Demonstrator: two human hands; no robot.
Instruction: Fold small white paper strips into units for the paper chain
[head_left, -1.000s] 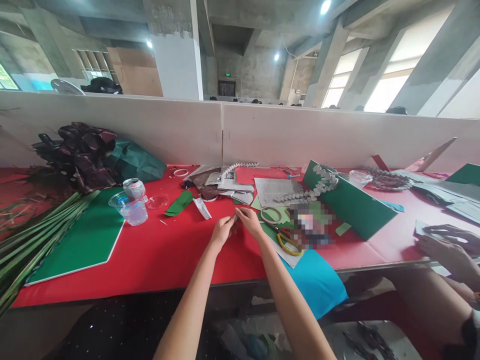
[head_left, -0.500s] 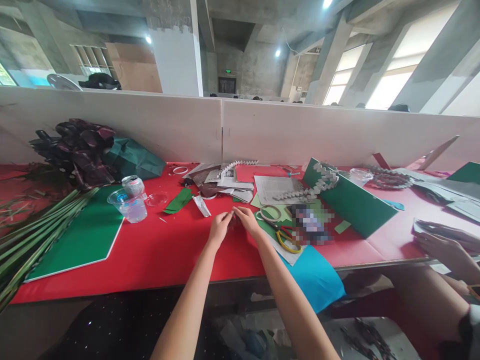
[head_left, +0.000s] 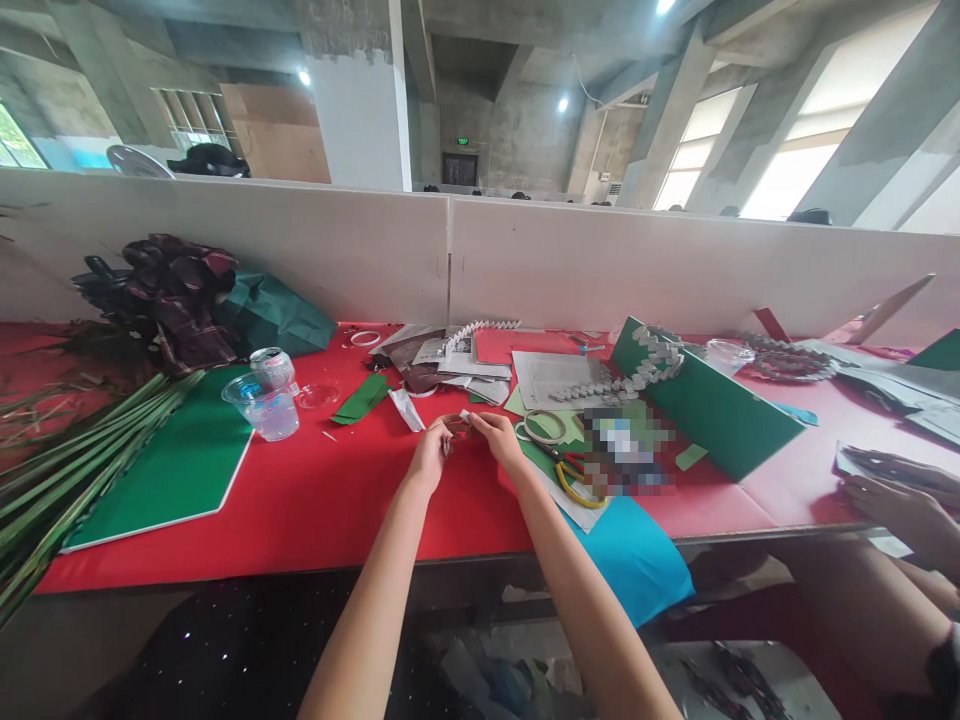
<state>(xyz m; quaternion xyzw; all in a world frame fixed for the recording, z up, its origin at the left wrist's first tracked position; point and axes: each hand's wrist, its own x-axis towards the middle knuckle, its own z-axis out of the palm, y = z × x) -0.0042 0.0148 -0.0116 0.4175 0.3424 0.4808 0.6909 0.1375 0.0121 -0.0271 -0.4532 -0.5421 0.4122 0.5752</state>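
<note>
My left hand point(head_left: 430, 455) and my right hand point(head_left: 498, 438) meet just above the red tabletop, fingertips almost together. Pinched between them is a small pale piece of folded paper point(head_left: 465, 415); the fingers hide most of it. Left of my left hand lies a white folded strip point(head_left: 406, 410), with a green paper piece point(head_left: 361, 399) beyond it. To the right of my right hand are a roll of tape point(head_left: 544, 427) and yellow-and-red-handled pliers point(head_left: 579, 485), lying on green and white sheets. A zigzag chain of folded paper point(head_left: 622, 382) rests behind them, against a green board point(head_left: 712, 410).
Further left stand a plastic cup point(head_left: 274, 415) and a can point(head_left: 273, 370) on another green board point(head_left: 172, 490), beside long green leaves point(head_left: 112, 460). A blue sheet point(head_left: 637, 560) hangs over the front edge. At far right, another person's hands point(head_left: 900, 500) hold a grey sheet.
My hands have drawn slightly apart, and my left fingers have turned and curled, so the pale piece shows more between the fingertips. The whole view has shifted slightly.
</note>
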